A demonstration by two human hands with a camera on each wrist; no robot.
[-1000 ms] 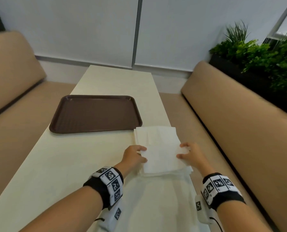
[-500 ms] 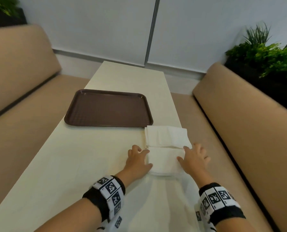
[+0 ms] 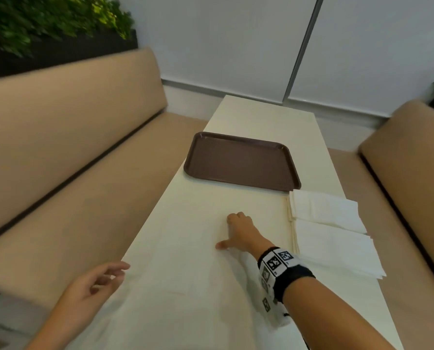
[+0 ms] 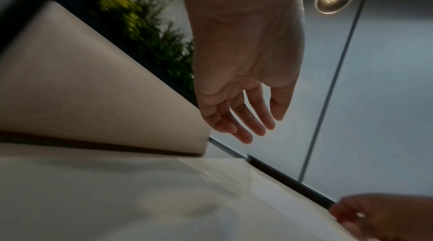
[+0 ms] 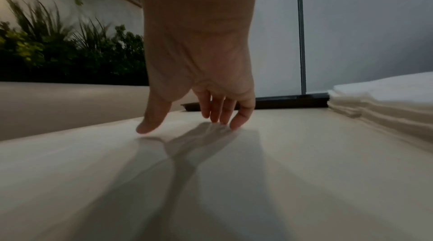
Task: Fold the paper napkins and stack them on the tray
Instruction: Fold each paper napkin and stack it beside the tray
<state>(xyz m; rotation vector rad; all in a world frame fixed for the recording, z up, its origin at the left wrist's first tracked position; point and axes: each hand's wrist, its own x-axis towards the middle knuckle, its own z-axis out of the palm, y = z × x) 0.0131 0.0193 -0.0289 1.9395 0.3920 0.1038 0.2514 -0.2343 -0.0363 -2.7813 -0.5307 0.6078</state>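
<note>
Head view: napkin pile [image 3: 329, 231] is lying on the table [image 3: 185, 274] just right of the right hand [image 3: 238, 231], top napkin [image 3: 324, 210] folded over, none being held. Tray [image 3: 241, 160] is sitting beyond the hands, bare, its near right corner next to the pile. Right hand is resting fingertips [image 5: 236, 124] on bare tabletop, fingers spread, gripping nothing. Left hand [image 3: 94, 284] is hovering at the table's left edge, fingers loose, palm up, empty. Folding step seems paused; nothing stacked yet. Next move is probably calling for reaching right to pinch the folded top napkin and carrying it onto the tray.
</note>
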